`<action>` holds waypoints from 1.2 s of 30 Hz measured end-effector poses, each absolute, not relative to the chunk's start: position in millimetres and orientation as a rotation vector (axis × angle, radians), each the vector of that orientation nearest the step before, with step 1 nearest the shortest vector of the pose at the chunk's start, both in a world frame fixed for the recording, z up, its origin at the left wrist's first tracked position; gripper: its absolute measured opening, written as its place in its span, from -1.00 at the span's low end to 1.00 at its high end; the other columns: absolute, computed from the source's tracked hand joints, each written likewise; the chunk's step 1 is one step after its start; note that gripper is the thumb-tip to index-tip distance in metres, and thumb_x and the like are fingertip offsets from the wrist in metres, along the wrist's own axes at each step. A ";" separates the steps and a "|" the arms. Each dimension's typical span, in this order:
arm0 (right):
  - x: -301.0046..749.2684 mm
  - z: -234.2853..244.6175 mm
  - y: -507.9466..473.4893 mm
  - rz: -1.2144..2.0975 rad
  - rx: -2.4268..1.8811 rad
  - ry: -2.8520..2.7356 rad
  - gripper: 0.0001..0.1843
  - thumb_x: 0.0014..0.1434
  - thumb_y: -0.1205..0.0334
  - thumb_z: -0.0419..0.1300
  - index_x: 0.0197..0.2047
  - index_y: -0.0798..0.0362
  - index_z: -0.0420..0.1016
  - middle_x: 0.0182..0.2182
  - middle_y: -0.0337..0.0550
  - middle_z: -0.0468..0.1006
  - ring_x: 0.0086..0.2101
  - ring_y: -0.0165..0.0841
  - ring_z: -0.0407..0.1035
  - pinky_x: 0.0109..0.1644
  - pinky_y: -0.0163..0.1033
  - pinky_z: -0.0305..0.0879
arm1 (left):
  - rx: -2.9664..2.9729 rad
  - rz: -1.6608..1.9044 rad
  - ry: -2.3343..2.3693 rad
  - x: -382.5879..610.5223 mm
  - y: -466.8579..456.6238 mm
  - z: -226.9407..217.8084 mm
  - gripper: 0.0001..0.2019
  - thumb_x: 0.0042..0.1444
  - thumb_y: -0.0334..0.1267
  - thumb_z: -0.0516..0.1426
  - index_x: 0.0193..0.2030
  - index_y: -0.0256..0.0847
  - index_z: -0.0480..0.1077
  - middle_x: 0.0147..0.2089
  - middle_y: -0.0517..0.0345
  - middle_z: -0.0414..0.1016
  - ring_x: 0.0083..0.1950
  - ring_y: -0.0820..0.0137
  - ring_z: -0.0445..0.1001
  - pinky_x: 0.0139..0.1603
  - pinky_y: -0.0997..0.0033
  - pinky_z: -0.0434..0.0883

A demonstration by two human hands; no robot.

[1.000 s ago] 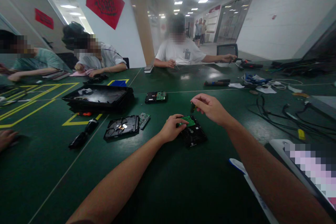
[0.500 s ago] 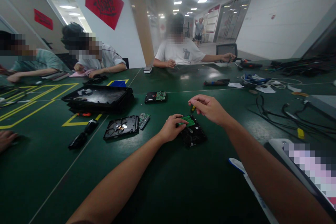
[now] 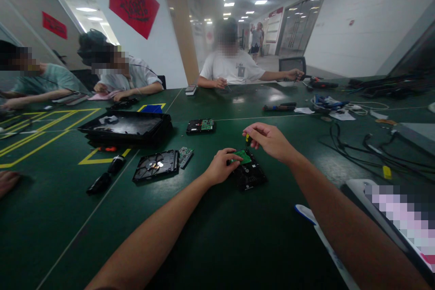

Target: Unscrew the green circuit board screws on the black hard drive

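Note:
A black hard drive [image 3: 252, 175] lies on the green table in front of me, a green circuit board [image 3: 245, 157] on its far part. My left hand [image 3: 220, 166] grips the drive's left side, with fingertips lying over the board. Above the far edge of the drive, my right hand [image 3: 268, 139] pinches a small screwdriver [image 3: 248, 139] with a yellow and black handle, pointing down. Its tip is too small to make out against the drive. Left of my hands lies another hard drive [image 3: 157, 166], with a loose circuit board [image 3: 185, 157] beside it.
A third hard drive [image 3: 200, 126] lies farther back, near a stack of black trays [image 3: 129, 127]. Black cables [image 3: 370, 149] spread on the right, by a phone [image 3: 360, 190]. A person in a white shirt [image 3: 234, 68] sits opposite; others sit at left.
The view has shifted very slightly. My right hand and the screwdriver keep nearly the same place over the drive, and my left hand stays on it.

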State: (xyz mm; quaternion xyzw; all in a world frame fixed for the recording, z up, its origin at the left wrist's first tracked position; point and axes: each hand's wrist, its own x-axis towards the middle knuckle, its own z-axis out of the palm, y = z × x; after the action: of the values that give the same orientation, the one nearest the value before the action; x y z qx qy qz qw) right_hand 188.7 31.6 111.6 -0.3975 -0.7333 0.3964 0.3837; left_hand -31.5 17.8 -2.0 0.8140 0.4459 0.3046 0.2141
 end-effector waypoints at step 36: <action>190.5 113.1 31.3 0.956 -1.036 -1.877 -0.64 0.34 -0.07 0.14 -0.10 0.02 0.57 -0.44 -0.20 0.50 -0.48 -0.39 0.35 -0.45 -0.27 0.24 | 2.265 0.841 1.231 -31.5 17.9 -1.7 -0.76 0.28 -0.22 0.19 0.03 0.04 0.60 0.24 0.02 0.43 0.25 0.12 0.41 0.30 -0.05 0.33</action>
State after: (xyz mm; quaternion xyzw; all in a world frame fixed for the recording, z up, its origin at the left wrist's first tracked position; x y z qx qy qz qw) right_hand 190.5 31.3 113.1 -0.4072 -0.7373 0.3757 0.3867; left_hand -31.5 17.9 -1.7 0.8161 0.4436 0.3029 0.2134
